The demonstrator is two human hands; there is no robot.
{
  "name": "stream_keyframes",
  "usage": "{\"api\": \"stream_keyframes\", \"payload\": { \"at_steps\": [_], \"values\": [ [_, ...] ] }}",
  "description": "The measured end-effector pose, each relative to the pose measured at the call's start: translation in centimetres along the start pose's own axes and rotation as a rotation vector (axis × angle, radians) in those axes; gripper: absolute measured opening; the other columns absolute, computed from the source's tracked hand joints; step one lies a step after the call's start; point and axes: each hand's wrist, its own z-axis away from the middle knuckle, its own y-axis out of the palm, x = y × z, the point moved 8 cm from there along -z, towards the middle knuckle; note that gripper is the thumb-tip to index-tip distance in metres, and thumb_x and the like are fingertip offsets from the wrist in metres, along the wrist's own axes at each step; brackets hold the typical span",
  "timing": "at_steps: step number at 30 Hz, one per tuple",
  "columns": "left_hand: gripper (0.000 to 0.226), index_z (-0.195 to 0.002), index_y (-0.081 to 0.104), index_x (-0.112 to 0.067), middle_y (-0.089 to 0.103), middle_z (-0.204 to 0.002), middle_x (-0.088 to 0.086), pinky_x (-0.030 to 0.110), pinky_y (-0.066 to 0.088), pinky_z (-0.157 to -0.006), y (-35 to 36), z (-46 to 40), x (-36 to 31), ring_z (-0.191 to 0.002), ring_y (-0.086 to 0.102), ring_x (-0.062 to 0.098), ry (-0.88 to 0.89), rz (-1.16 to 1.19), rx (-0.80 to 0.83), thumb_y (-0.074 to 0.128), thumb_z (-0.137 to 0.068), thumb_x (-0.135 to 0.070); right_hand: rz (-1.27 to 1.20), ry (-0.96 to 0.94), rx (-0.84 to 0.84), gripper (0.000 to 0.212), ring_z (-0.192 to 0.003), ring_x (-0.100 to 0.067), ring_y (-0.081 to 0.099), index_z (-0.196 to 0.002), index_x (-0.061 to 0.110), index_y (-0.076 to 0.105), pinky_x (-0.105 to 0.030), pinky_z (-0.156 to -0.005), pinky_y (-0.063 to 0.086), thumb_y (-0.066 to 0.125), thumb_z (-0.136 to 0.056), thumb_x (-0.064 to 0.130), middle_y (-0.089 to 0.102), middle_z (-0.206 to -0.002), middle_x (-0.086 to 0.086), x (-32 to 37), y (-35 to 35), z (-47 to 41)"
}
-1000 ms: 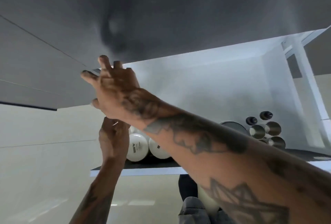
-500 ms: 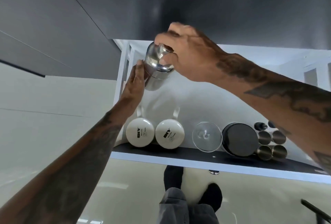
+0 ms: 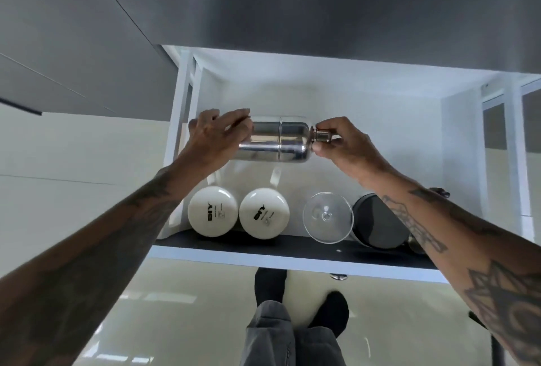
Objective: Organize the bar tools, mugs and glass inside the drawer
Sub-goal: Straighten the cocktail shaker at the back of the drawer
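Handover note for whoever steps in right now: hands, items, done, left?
Left hand grips the body of the metal shaker; right hand pinches its cap. Shaker is held sideways above the open drawer.
Done: two white mugs, the glass and a dark round tin lined up along the drawer's front.
Left: set the shaker down in the drawer. Items under the right forearm are mostly hidden.
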Motion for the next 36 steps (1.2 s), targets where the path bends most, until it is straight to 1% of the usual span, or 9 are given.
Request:
{"api": "stream_keyframes", "payload": {
  "at_steps": [2, 6, 10, 14, 17, 20, 25, 29, 36],
  "values": [
    [0.047, -0.137, 0.050, -0.045, 0.040, -0.151, 0.009, 0.044, 0.026, -0.111, 0.2, 0.5, 0.0, -0.141, 0.026, 0.033, -0.015, -0.090, 0.026, 0.040, -0.094, -0.062, -0.002, 0.025, 0.026, 0.034, -0.095, -0.013, 0.070, -0.113, 0.025, 0.059, -0.029, -0.077, 0.054, 0.072, -0.083, 0.016, 0.069, -0.114, 0.000, -1.4, 0.5, 0.1],
    [0.045, -0.137, 0.050, -0.043, 0.032, -0.147, 0.009, 0.032, 0.030, -0.089, 0.3, 1.6, -0.5, -0.139, 0.022, 0.027, 0.021, -0.020, 0.043, 0.045, -0.094, -0.058, 0.048, 0.042, 0.055, 0.030, -0.100, -0.013, 0.067, -0.111, 0.028, 0.057, -0.020, -0.067, 0.048, 0.069, -0.086, 0.018, 0.067, -0.115, 0.003, -2.1, 0.9, 0.2],
    [0.049, -0.141, 0.047, -0.039, 0.028, -0.152, 0.015, 0.049, 0.037, -0.103, 0.1, 2.2, -1.1, -0.144, 0.020, 0.032, 0.069, -0.147, -0.013, 0.042, -0.095, -0.057, 0.124, 0.002, 0.097, 0.031, -0.107, -0.015, 0.063, -0.116, 0.025, 0.053, -0.018, -0.069, 0.044, 0.066, -0.089, 0.019, 0.062, -0.117, 0.007, -1.4, 1.1, 0.1],
    [0.057, -0.147, 0.039, -0.029, 0.020, -0.160, 0.017, 0.062, 0.030, -0.112, 0.3, 3.0, -1.1, -0.149, 0.014, 0.037, 0.137, -0.217, -0.071, 0.032, -0.097, -0.056, 0.313, -0.028, 0.146, 0.046, -0.118, -0.019, 0.060, -0.135, 0.026, 0.047, -0.037, -0.094, 0.050, 0.060, -0.091, 0.034, 0.055, -0.137, 0.003, -0.7, 0.4, 1.1],
    [0.062, -0.148, 0.038, -0.023, 0.019, -0.163, 0.014, 0.059, 0.029, -0.115, 0.2, 5.9, -2.6, -0.151, 0.015, 0.032, 0.158, -0.208, -0.133, 0.027, -0.096, -0.056, 0.455, -0.088, 0.038, 0.050, -0.127, -0.020, 0.053, -0.141, 0.025, 0.044, -0.039, -0.103, 0.044, 0.048, -0.095, 0.046, 0.049, -0.146, -0.001, -0.1, -2.4, 3.9],
    [0.061, -0.147, 0.041, -0.016, 0.024, -0.161, 0.016, 0.056, 0.029, -0.116, 1.7, 11.3, -4.7, -0.150, 0.020, 0.032, 0.309, -0.289, -0.173, 0.030, -0.099, -0.051, 0.564, -0.155, -0.115, 0.049, -0.129, -0.023, 0.052, -0.137, 0.020, 0.050, -0.038, -0.106, 0.042, 0.041, -0.098, 0.048, 0.050, -0.146, -0.002, -0.6, -6.2, 10.2],
    [0.064, -0.150, 0.038, -0.013, 0.022, -0.162, 0.016, 0.061, 0.025, -0.116, 5.9, 16.2, -4.5, -0.151, 0.016, 0.033, 0.370, -0.367, -0.126, 0.019, -0.102, -0.051, 0.792, -0.203, -0.117, 0.066, -0.144, -0.024, 0.034, -0.140, 0.013, 0.050, -0.052, -0.110, 0.036, 0.025, -0.097, 0.056, 0.040, -0.153, -0.008, -5.4, -6.8, 16.9],
    [0.068, -0.153, 0.031, -0.017, 0.015, -0.165, 0.012, 0.055, 0.015, -0.120, 5.9, 15.7, -4.6, -0.153, 0.009, 0.029, 0.326, -0.402, -0.131, 0.015, -0.100, -0.056, 0.833, -0.205, -0.165, 0.065, -0.146, -0.024, 0.028, -0.142, 0.011, 0.047, -0.047, -0.114, 0.029, 0.021, -0.100, 0.053, 0.035, -0.156, -0.007, -5.9, -6.6, 17.0],
    [0.061, -0.145, 0.047, -0.013, 0.032, -0.159, 0.013, 0.055, 0.027, -0.117, 5.6, 16.1, -5.6, -0.150, 0.022, 0.030, 0.382, -0.429, -0.207, 0.023, -0.101, -0.047, 0.849, -0.189, -0.206, 0.067, -0.146, -0.023, 0.028, -0.144, 0.010, 0.044, -0.039, -0.114, 0.027, 0.014, -0.100, 0.052, 0.033, -0.156, -0.007, -5.6, -6.9, 16.9]
  ]
}}
